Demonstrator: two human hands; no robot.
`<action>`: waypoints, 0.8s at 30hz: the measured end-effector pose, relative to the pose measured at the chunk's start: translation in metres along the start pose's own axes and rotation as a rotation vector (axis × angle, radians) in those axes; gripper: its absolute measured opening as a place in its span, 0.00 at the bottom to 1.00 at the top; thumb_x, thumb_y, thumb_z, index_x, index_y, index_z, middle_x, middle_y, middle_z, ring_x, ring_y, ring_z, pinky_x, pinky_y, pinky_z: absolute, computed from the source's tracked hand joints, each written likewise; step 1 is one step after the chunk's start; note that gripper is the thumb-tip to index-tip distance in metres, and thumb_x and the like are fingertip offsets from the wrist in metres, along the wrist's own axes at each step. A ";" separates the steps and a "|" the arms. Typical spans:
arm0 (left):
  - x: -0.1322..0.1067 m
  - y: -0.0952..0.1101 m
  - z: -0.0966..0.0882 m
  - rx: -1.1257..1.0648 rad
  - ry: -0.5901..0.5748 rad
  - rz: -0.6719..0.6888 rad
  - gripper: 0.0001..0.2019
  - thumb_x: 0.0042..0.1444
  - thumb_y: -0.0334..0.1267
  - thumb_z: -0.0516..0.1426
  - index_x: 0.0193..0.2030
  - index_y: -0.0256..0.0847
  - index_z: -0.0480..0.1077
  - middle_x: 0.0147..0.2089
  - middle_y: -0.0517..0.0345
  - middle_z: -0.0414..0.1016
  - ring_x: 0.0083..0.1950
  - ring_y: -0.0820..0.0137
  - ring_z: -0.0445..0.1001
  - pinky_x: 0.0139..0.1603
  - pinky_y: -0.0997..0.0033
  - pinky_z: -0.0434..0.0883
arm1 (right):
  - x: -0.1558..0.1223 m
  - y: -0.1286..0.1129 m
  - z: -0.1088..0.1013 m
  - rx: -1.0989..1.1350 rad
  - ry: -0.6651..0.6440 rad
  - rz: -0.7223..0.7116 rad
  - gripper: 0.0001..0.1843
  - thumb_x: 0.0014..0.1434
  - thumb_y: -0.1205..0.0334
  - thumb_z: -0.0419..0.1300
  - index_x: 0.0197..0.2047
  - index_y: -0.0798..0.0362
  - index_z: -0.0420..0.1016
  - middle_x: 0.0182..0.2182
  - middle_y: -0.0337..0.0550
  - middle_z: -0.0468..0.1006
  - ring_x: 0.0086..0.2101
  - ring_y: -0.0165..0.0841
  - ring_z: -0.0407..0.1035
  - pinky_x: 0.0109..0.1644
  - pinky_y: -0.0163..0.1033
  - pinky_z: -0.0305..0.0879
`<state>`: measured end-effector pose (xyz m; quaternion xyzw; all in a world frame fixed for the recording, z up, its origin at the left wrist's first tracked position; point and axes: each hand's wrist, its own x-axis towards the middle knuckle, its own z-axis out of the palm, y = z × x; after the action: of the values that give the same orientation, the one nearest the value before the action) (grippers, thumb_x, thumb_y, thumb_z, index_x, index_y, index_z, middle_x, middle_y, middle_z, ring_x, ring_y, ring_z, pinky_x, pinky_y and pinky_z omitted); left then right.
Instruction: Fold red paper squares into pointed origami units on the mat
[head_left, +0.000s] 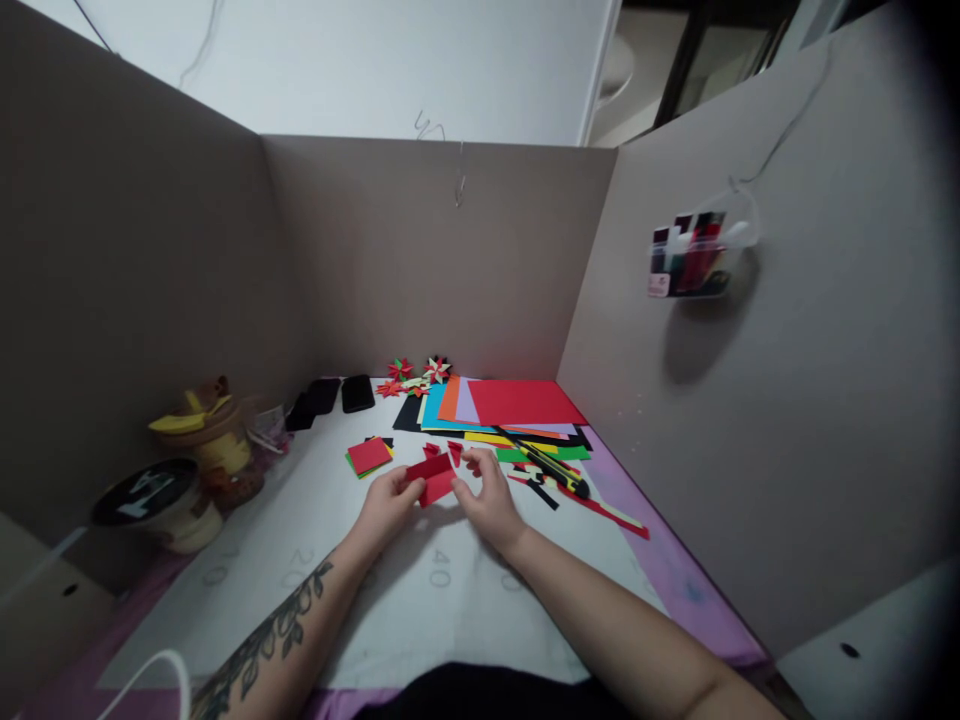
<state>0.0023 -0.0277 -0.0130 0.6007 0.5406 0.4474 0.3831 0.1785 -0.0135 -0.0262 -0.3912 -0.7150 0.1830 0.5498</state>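
Note:
A square of red paper (437, 482) with a crease across it is held up over the white mat, slightly tilted. My left hand (390, 502) pinches its left edge, thumb in front. At the right edge is my right hand (487, 502), its thumb against the paper and its fingers curled; the index finger is raised a little. Just behind the held sheet lie small folded red paper pieces (454, 453). A stack of paper squares (370, 457), red on top with green and yellow below, rests left of my hands.
Coloured paper sheets (525, 402) lie at the back right, with a yellow-black utility knife (559, 472) and paper strips (615, 515) nearby. Folded paper stars (436, 370) and a black phone-like object (358, 393) sit at the back. Tubs (157, 505) stand left; grey panels (442, 250) enclose the table.

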 end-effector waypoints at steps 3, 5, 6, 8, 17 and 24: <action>0.003 -0.002 0.001 -0.073 0.039 -0.038 0.10 0.49 0.40 0.54 0.29 0.34 0.69 0.23 0.59 0.71 0.24 0.73 0.67 0.24 0.77 0.61 | -0.003 -0.003 -0.002 -0.093 -0.067 -0.198 0.12 0.52 0.71 0.54 0.41 0.52 0.68 0.39 0.46 0.70 0.43 0.37 0.64 0.48 0.44 0.63; 0.003 -0.003 0.002 -0.127 0.042 -0.038 0.11 0.48 0.39 0.55 0.36 0.34 0.70 0.25 0.59 0.72 0.24 0.73 0.68 0.23 0.78 0.62 | -0.005 -0.006 -0.001 -0.121 -0.194 -0.302 0.12 0.53 0.72 0.53 0.39 0.51 0.70 0.39 0.45 0.71 0.42 0.36 0.65 0.47 0.42 0.64; 0.003 -0.004 0.002 -0.146 0.047 -0.036 0.14 0.48 0.39 0.55 0.40 0.34 0.70 0.26 0.59 0.73 0.24 0.73 0.69 0.23 0.78 0.62 | -0.007 -0.007 0.001 -0.136 -0.260 -0.340 0.12 0.52 0.73 0.53 0.39 0.50 0.71 0.41 0.45 0.71 0.42 0.35 0.65 0.47 0.41 0.64; 0.003 -0.005 0.003 -0.159 0.077 -0.041 0.19 0.47 0.39 0.55 0.46 0.34 0.67 0.26 0.60 0.73 0.24 0.73 0.69 0.23 0.78 0.63 | -0.010 -0.008 0.004 -0.176 -0.362 -0.391 0.13 0.52 0.72 0.54 0.40 0.50 0.73 0.46 0.45 0.71 0.43 0.35 0.66 0.47 0.41 0.65; 0.003 -0.003 0.002 -0.216 0.105 -0.138 0.23 0.45 0.38 0.56 0.50 0.36 0.64 0.19 0.67 0.66 0.19 0.77 0.63 0.21 0.80 0.59 | -0.008 -0.003 0.006 -0.188 -0.411 -0.395 0.18 0.54 0.74 0.53 0.47 0.53 0.70 0.48 0.48 0.72 0.46 0.35 0.66 0.50 0.40 0.65; 0.002 -0.004 0.005 -0.144 0.022 -0.179 0.26 0.45 0.37 0.55 0.54 0.36 0.61 0.20 0.65 0.68 0.20 0.76 0.64 0.20 0.80 0.57 | -0.001 0.015 0.009 -0.111 -0.324 -0.300 0.12 0.52 0.77 0.51 0.37 0.53 0.68 0.33 0.45 0.73 0.37 0.35 0.66 0.42 0.40 0.65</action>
<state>0.0056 -0.0247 -0.0179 0.5161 0.5626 0.4556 0.4577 0.1758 -0.0034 -0.0402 -0.2755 -0.8531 0.1201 0.4264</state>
